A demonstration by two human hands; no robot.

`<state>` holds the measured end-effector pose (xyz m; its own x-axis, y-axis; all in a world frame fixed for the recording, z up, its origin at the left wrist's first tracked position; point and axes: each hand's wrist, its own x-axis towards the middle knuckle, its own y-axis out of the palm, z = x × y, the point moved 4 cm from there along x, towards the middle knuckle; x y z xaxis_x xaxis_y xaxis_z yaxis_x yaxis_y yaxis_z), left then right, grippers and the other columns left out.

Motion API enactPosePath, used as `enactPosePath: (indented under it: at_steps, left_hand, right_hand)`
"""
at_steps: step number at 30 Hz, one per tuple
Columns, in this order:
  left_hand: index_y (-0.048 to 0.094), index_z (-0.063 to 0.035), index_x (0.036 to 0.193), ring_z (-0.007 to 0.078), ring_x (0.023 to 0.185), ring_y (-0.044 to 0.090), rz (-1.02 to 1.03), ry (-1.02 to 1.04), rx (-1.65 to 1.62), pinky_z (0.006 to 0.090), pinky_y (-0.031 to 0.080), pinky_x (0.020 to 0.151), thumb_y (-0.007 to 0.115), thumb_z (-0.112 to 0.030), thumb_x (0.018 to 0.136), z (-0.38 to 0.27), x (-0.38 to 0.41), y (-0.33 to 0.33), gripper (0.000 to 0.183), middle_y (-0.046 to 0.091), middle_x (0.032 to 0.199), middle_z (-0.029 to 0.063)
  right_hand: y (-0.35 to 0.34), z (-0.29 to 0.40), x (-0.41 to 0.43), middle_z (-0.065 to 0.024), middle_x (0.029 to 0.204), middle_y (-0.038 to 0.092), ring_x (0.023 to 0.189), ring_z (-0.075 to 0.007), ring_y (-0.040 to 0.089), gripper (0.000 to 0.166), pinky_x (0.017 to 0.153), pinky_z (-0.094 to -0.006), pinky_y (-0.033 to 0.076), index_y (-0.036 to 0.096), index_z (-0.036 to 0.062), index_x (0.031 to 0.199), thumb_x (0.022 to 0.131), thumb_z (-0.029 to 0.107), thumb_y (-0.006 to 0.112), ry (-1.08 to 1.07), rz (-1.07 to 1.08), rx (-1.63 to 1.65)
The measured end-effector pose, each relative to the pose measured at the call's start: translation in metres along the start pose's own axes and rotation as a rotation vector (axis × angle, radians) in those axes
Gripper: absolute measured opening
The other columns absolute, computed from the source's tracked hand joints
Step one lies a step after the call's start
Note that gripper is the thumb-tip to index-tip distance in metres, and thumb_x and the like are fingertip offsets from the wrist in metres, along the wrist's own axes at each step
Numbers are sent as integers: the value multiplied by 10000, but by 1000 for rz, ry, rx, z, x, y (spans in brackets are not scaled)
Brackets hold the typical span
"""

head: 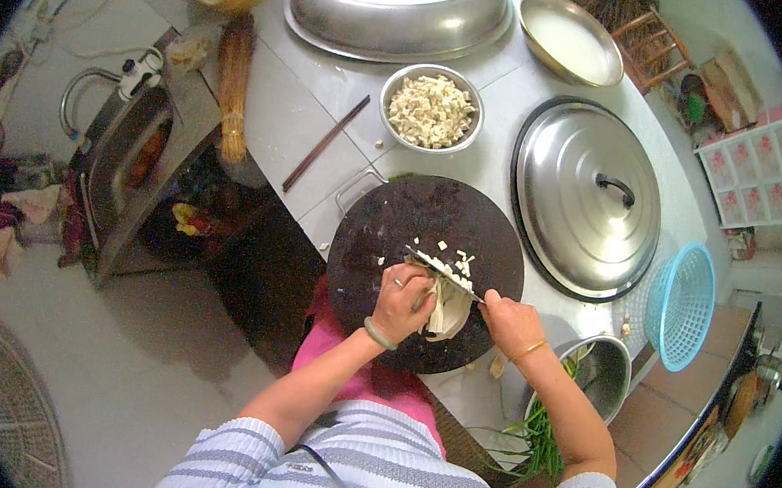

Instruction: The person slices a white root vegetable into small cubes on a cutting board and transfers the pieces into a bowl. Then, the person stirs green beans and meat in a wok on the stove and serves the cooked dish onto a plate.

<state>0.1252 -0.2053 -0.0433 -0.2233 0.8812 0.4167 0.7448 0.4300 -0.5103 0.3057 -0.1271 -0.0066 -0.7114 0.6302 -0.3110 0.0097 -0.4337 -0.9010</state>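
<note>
My right hand (514, 326) grips the handle of a kitchen knife (443, 272). The blade lies slanted across a round dark cutting board (430, 209). My left hand (405, 302), wearing a ring and a bangle, holds down a bundle of pale, partly sliced food (455, 315) against the near side of the blade. Small cut pale bits (463, 261) are scattered beyond the knife, and some cling along the blade. The fingers and the blade hide part of the bundle.
Beyond the board stand a metal bowl (470, 130) of diced pale food and dark chopsticks (326, 142). Large metal lids (563, 211) lie at right and back. A metal pot (616, 364) with green stalks (545, 435) and a blue basket (681, 307) are at right. A sink (105, 167) is left.
</note>
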Motion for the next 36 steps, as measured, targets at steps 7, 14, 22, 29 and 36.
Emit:
enactPosePath:
  at_steps: [7,14,22,29,36]
  left_hand:
    - [557,-80,898,315,903,486,-37,-36,34,419,373,811,688,-79,648,-2,-4,-4,282,515,933,113]
    - [544,-79,876,309,922,478,-19,-39,-11,415,372,810,695,-70,640,0,-9,-2,280,503,939,111]
    - [512,-83,816,311,866,463,-13,-30,-14,416,363,775,682,-78,656,3,-12,1,234,486,894,108]
    - [507,-84,801,303,852,463,-46,-26,36,417,353,755,695,-81,646,3,-12,-1,244,478,876,106]
    - [495,-78,770,299,843,459,27,-29,-2,406,340,753,695,-92,643,1,-14,-2,237,472,865,108]
  right_hand:
    - [-29,16,-13,-155,703,607,638,-356,619,142,536,-451,489,441,78,890,896,216,473,-13,85,-73]
    - [-7,5,-11,-146,692,606,630,-348,621,123,527,-448,489,446,86,892,885,203,482,2,54,-45]
    - [9,5,-13,-153,710,615,638,-337,628,150,520,-458,486,453,89,894,892,235,486,52,57,-64]
    - [-31,25,-25,-148,661,601,625,-345,614,184,522,-454,476,443,71,867,890,240,511,32,66,-72]
    - [6,9,-19,-165,703,615,666,-358,626,164,557,-459,488,436,67,883,902,225,475,58,65,11]
